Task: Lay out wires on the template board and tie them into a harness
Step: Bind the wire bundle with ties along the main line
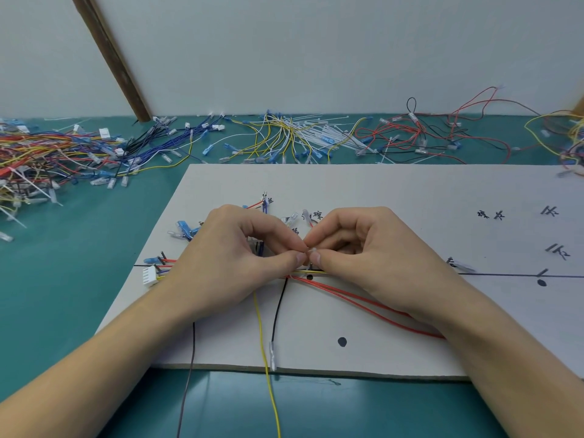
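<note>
White template board [410, 191] lies bare beyond both pinching hands.

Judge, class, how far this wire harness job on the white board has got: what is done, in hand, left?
Done: red, yellow and black wires lie along the white template board's drawn line, a white plastic connector at its left end. In hand: the left hand and right hand pinch a small pale tie over the bundle. Left: probably more ties; loose cable ties and wires wait behind.
</note>
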Demonstrator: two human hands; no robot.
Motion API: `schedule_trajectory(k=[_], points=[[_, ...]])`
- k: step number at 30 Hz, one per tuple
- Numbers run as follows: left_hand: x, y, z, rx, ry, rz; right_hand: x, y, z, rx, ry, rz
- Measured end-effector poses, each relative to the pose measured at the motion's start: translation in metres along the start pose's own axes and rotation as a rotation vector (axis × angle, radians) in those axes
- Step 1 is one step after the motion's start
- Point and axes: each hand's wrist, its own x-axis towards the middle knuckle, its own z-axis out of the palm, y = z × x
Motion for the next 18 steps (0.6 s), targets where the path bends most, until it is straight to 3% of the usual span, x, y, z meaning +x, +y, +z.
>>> schedule_trajectory(k=[18], points=[[-0.0009,0.0058,0.0014,0.037,0.021,0.026,-0.0008,-0.0004,0.0005,-0.082,0.007,-0.019]])
